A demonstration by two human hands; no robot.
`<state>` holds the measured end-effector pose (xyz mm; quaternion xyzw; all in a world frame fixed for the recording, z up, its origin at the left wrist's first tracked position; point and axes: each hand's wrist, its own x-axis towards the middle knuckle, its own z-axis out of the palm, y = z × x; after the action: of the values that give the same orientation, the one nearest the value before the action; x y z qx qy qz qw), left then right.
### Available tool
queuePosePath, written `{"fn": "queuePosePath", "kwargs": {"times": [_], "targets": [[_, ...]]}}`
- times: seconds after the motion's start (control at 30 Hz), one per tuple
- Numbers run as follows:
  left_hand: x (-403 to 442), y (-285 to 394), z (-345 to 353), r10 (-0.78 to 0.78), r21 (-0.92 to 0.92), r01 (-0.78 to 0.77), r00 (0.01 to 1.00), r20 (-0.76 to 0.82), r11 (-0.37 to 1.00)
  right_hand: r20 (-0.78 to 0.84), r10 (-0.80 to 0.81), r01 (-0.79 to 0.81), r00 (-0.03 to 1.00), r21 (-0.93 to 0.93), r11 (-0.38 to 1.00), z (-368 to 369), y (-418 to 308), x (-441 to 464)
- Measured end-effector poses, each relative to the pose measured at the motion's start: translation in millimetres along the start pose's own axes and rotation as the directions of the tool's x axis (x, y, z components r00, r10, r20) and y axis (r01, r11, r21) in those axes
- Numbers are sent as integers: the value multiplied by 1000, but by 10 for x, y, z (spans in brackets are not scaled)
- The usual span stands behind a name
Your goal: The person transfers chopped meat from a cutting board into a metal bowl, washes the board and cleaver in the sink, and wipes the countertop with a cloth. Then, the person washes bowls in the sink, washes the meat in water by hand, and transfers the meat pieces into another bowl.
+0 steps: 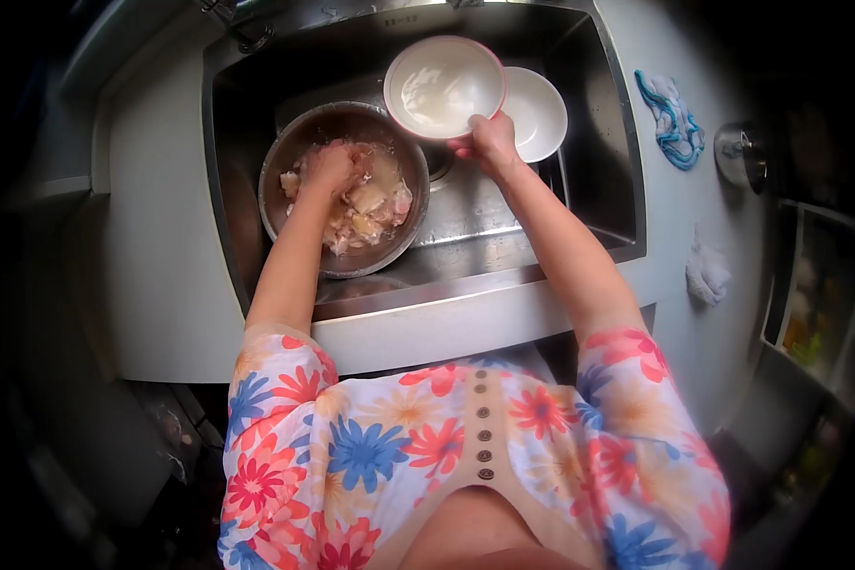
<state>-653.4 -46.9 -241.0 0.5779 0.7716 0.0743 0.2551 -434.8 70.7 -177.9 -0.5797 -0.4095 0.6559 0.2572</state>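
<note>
- Head view, left hand point(331, 169): it reaches down into the metal basin point(283, 220), in among pale pink pieces point(369, 199) (raw meat, by the look of it) lying in liquid. The fingers look bent, but I cannot tell how far open they are or whether they grip a piece. Loose, gentle strokes kept below the rim should limit splashing.
- Head view, right hand point(490, 141): thumb over the edge and fingers beneath, it pinches the pink-rimmed bowl point(480, 81) above the sink point(484, 223), partly covering the white bowl point(541, 114). A wet rim may slip, so a firm pinch seems wise.
</note>
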Motion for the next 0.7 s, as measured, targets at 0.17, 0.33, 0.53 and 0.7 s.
{"fn": "queuePosePath", "kwargs": {"times": [0.17,0.33,0.53,0.7], "targets": [[-88,87,-235,-44,-123,118,872,487,985,-9,-50,50,999,4,999,56,29,38],[442,-226,16,-361,-574,178,906,-222,799,-6,-48,48,999,2,999,-25,-36,134],[319,95,-497,130,-937,139,986,102,-322,-25,-39,38,999,-11,999,231,-46,54],[384,507,-414,-158,-1000,-16,987,-17,5,47,108,-110,993,57,992,87,-27,-25]]}}
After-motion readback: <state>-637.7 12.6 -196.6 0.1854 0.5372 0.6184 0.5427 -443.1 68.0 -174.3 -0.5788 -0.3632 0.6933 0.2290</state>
